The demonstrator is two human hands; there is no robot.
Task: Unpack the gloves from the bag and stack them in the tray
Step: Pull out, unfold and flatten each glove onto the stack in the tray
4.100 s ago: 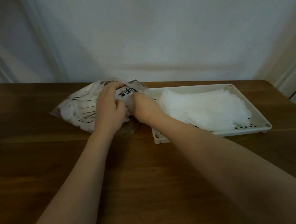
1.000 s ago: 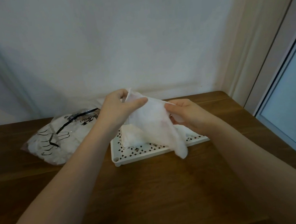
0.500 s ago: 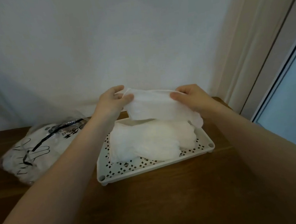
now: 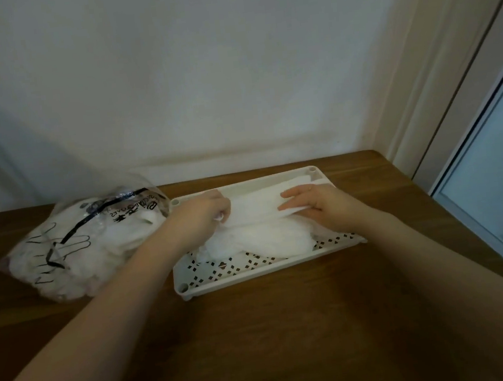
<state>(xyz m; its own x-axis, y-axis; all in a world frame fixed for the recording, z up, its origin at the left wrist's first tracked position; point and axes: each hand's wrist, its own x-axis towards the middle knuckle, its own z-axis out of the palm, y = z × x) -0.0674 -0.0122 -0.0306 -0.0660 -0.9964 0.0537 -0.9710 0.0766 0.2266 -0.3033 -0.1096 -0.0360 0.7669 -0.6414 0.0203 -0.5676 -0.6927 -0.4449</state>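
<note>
Head view: left hand pinches and right hand flat-presses a white glove onto the tray pile, bag left of it looking far from emptied.

There is one view only, from a wide-angle camera on the person's head, so nothing is shared with a second view. It looks forward and down across a wooden table toward a pale wall at its far edge. Both forearms enter from the bottom corners and stretch away from the lens, meeting at a tray in the middle of the picture, which sits at arm's reach. A bag lies left of centre at about the same depth. The table's right edge slants up toward a door frame. Straight lines bow near the borders.
</note>
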